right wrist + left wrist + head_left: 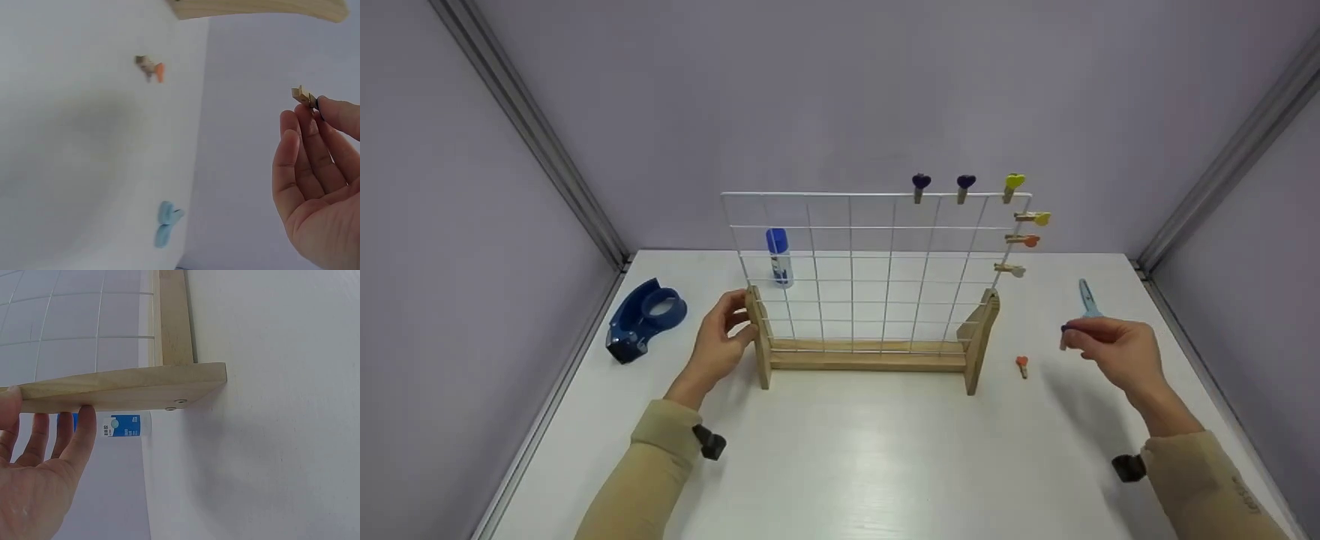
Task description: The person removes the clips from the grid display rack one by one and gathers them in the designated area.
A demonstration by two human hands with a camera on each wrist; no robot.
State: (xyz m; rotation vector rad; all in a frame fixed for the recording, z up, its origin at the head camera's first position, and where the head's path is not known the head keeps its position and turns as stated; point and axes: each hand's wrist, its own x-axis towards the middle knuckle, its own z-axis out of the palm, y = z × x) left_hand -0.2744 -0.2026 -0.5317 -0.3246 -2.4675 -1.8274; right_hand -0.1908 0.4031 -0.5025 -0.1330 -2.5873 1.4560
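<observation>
My left hand (716, 346) holds the left wooden upright of a white wire grid stand (868, 361), thumb on the edge and fingertips against its outer side (118, 391). Off to the right, my right hand (1123, 354) pinches a small wooden clothespin (304, 97) with a dark heart, mostly covered by thumb and finger. Two dark heart clothespins (921, 182) and a yellow one (1014, 182) clip onto the grid's top wire. Down its right side sit a yellow (1040, 218), an orange (1030, 241) and a pale clothespin (1017, 271).
One loose orange heart clothespin (1022, 365) lies on the white table right of the stand. Light blue scissors (1087, 296) lie beyond my right hand, partly hidden. Behind the grid stands a glue stick (780, 259); a blue tape dispenser (641, 319) is at the left.
</observation>
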